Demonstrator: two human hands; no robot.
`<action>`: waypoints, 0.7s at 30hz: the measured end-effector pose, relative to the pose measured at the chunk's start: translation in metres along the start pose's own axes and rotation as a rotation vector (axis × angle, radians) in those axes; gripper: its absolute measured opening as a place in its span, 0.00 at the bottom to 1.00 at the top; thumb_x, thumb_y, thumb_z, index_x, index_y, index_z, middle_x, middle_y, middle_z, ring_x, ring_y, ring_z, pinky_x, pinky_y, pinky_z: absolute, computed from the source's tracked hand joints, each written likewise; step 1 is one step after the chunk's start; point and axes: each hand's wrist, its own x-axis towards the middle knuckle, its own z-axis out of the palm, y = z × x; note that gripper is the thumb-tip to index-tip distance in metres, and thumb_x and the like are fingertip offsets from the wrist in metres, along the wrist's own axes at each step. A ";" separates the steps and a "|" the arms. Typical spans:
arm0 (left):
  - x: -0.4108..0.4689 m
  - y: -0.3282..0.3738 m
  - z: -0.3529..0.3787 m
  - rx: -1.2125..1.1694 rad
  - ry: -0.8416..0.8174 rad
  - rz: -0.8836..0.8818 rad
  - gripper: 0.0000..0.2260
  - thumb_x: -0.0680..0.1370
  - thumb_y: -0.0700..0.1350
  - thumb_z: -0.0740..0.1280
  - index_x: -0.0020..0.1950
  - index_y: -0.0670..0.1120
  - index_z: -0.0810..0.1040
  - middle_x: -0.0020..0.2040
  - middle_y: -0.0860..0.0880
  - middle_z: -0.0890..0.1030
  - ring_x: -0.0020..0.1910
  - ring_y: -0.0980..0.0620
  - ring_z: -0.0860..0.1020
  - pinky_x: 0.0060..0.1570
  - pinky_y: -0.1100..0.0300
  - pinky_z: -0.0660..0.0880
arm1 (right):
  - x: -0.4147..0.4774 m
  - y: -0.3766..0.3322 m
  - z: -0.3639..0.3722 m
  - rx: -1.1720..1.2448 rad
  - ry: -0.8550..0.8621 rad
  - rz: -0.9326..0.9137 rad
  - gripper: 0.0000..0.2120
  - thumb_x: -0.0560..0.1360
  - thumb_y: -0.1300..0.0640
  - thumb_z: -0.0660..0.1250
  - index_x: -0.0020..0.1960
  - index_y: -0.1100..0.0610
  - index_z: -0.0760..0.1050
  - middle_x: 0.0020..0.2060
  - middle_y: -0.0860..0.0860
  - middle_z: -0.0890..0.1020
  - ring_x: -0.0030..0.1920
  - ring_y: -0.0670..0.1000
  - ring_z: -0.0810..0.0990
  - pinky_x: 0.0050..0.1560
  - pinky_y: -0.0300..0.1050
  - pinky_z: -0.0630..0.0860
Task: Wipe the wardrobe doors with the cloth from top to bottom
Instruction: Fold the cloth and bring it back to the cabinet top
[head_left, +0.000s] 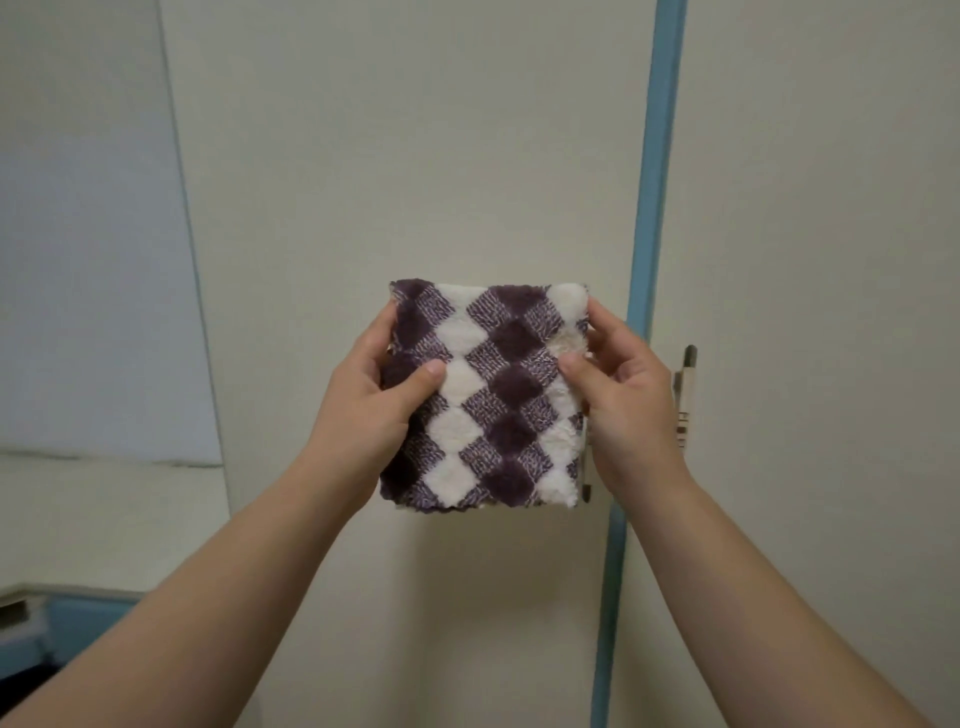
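A folded cloth (493, 395) with a purple and white diamond check is held up flat in front of a cream wardrobe door (405, 156). My left hand (371, 400) grips its left edge, thumb on the front. My right hand (626, 395) grips its right edge, thumb on the front as well. I cannot tell whether the cloth touches the door. A second cream door (821, 208) stands to the right, past a blue vertical strip (654, 182).
A slim metal handle (687, 395) sits on the right door beside my right hand; another handle is mostly hidden behind the cloth. A pale wall (88, 234) lies to the left, with a blue-edged piece of furniture (78, 618) at lower left.
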 end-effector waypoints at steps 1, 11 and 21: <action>0.004 0.000 -0.007 -0.001 0.007 0.017 0.27 0.75 0.34 0.65 0.72 0.51 0.65 0.60 0.50 0.79 0.57 0.53 0.78 0.59 0.54 0.74 | 0.003 0.006 0.008 0.002 0.002 -0.009 0.23 0.73 0.73 0.63 0.60 0.51 0.72 0.44 0.44 0.83 0.41 0.40 0.82 0.42 0.35 0.77; 0.055 0.001 -0.119 0.046 0.040 0.062 0.27 0.77 0.35 0.64 0.73 0.51 0.63 0.63 0.51 0.76 0.60 0.54 0.76 0.64 0.50 0.70 | 0.034 0.056 0.123 -0.203 -0.042 -0.190 0.20 0.77 0.67 0.61 0.67 0.53 0.69 0.61 0.50 0.77 0.55 0.36 0.77 0.51 0.29 0.73; 0.094 -0.007 -0.230 -0.026 0.115 0.056 0.25 0.77 0.34 0.63 0.71 0.52 0.66 0.61 0.50 0.78 0.58 0.52 0.78 0.61 0.48 0.72 | 0.050 0.110 0.228 -0.219 -0.101 -0.208 0.22 0.76 0.61 0.61 0.62 0.38 0.63 0.39 0.48 0.77 0.39 0.47 0.76 0.44 0.46 0.74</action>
